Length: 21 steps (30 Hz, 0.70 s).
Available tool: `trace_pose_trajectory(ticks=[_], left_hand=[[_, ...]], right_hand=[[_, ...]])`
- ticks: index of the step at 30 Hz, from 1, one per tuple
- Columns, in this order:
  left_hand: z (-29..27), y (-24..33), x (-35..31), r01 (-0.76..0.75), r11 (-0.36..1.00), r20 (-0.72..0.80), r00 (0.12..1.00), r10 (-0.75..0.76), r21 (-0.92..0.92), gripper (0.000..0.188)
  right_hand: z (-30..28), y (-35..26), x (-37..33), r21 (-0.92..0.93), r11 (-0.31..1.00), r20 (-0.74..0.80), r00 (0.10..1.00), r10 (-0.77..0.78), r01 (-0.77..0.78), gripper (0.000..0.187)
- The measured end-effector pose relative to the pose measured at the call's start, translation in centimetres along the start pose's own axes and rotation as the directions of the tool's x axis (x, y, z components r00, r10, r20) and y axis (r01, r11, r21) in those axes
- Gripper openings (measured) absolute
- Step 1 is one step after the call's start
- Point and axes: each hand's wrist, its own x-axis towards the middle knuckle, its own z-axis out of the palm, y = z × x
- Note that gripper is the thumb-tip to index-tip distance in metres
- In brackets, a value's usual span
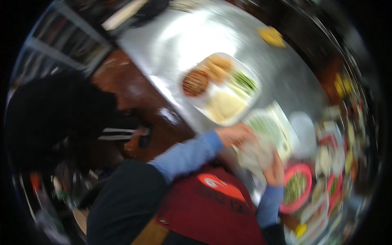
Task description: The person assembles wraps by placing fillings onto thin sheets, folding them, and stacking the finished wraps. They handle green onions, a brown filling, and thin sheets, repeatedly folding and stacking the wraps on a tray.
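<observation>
Between my two hands is a pale, thin, translucent sheet (255, 157), perhaps plastic film or a bag; motion blur hides its exact kind. My left hand (239, 134) has its fingers closed on its upper left side. On its lower right side, my right hand (274, 169) grips it. Just beyond my hands sits a white tray (249, 107) of food. It carries brown shredded food (195, 83), golden fried-looking pieces (218, 66), green sticks (245, 82) and pale flat rounds (223, 107). Behind the sheet lies a whitish container (288, 122) with pale green contents.
The steel table (163, 61) bears a yellow piece (271, 36) at its far side. A pink basin (304, 196) of green cut food and a round whitish lid-like thing (302, 134) stand at right, by cluttered containers. On the left, a person in dark clothing (61, 118) is close by.
</observation>
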Motion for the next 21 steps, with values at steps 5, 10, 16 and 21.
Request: trace_pose_trajectory(ticks=[5,10,16,21], left_hand=[[-0.3,1.9,-1.1,-0.033,0.944,0.132,0.988,0.080,-0.327,0.041],[-2.4,2.3,-0.3,-0.123,0.874,0.228,0.940,0.254,-0.470,0.046],[-3.7,4.3,-2.1,-0.256,0.843,0.162,0.915,0.369,-0.474,0.053],[-5.1,5.8,-3.8,-0.396,0.819,0.066,0.885,0.461,-0.415,0.056]], right_hand=[[-0.3,-0.6,0.3,0.247,0.963,0.050,0.991,-0.126,0.110,0.043],[0.2,-1.4,0.2,0.357,0.913,0.077,0.968,-0.239,0.197,0.044],[1.4,-3.2,-1.7,0.141,0.900,-0.243,0.895,-0.373,0.413,0.045],[0.4,-4.6,-3.1,0.172,0.861,-0.215,0.871,-0.441,0.478,0.046]])
